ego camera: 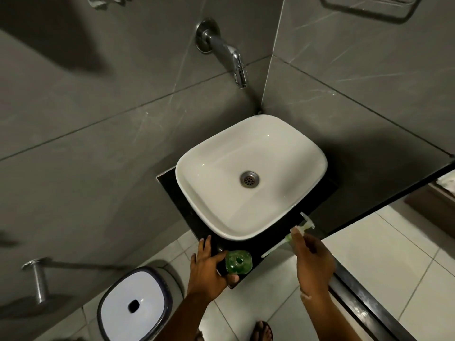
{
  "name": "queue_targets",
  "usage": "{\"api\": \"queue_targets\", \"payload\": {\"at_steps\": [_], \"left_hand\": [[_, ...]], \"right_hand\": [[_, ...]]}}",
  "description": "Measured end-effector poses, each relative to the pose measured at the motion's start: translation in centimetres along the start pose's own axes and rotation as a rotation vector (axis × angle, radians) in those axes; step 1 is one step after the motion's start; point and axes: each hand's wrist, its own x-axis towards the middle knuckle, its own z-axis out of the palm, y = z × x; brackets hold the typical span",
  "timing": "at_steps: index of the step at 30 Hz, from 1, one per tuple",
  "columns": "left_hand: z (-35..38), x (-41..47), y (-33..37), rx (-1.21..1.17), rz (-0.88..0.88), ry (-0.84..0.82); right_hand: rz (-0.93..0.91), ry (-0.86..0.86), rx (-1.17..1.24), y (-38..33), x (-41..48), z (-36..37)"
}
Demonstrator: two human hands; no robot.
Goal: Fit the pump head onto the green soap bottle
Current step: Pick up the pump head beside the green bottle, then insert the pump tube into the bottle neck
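The green soap bottle (237, 262) stands upright on the black counter's front corner, its round mouth open to the camera. My left hand (211, 263) wraps around its left side and holds it steady. To the right, my right hand (312, 259) grips the clear pump head (304, 223) by its collar. The nozzle points up and away, and the long dip tube (273, 249) slants down-left toward the bottle, its tip a short way right of the mouth.
A white basin (251, 178) fills the black counter (177, 193), with a chrome tap (234, 57) on the grey tiled wall above. A white-lidded bin (134, 303) stands on the floor at lower left. My sandalled foot (262, 331) shows below.
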Motion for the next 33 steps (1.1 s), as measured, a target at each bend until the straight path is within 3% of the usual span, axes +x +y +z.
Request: {"api": "queue_targets", "payload": {"at_steps": [6, 14, 23, 33], "left_hand": [[-0.1, -0.2, -0.1, -0.016, 0.008, 0.003], [0.2, -0.1, -0.2, 0.023, 0.004, 0.003], [0.2, -0.1, -0.4, 0.022, 0.004, 0.013], [0.4, 0.0, -0.6, 0.025, 0.020, 0.023]], "right_hand": [[-0.321, -0.019, 0.016, -2.8, -5.4, 0.6], [-0.631, -0.093, -0.134, 0.9, -6.7, 3.6], [-0.689, 0.047, -0.112, 0.2, -6.2, 2.8], [-0.670, -0.148, -0.315, 5.5, -5.7, 5.3]]}}
